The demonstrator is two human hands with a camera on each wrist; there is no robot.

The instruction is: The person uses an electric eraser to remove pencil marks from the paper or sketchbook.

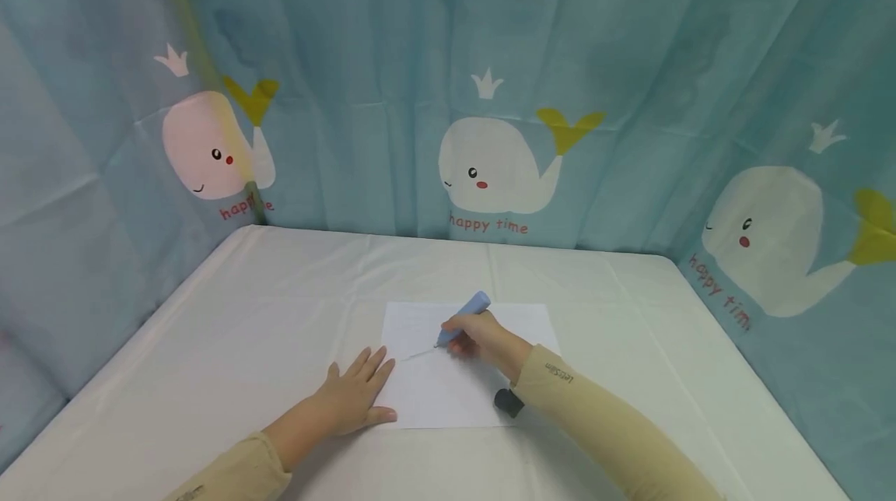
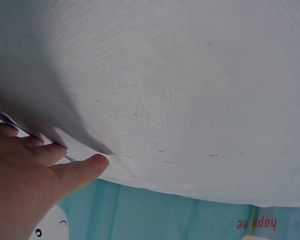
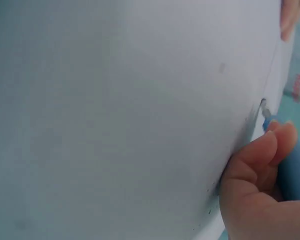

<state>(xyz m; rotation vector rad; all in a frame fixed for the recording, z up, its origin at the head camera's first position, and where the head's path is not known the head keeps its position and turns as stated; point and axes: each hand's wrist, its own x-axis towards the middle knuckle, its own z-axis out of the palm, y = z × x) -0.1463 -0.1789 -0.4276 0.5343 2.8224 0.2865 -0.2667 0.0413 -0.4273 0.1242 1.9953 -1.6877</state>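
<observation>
A white sheet of paper (image 1: 448, 400) lies on the table, with a thin, faint line (image 1: 418, 354) drawn across it. My right hand (image 1: 483, 338) grips a thick light-blue marker (image 1: 476, 303) over the sheet, its narrow tip down at the right end of that line. In the right wrist view, the thumb and fingers pinch the marker (image 3: 293, 175) close to its tip. Flat and with fingers spread, my left hand (image 1: 353, 396) rests at the left edge of the sheet. A dark cap (image 1: 508, 402) lies on the sheet's lower right part, near my right sleeve.
A white cloth covers the table (image 1: 280, 314). Behind it and along both sides hangs a blue-green curtain (image 1: 336, 159) printed with whales and lettering. My right forearm in a beige sleeve (image 1: 602, 431) reaches across the sheet's lower right corner.
</observation>
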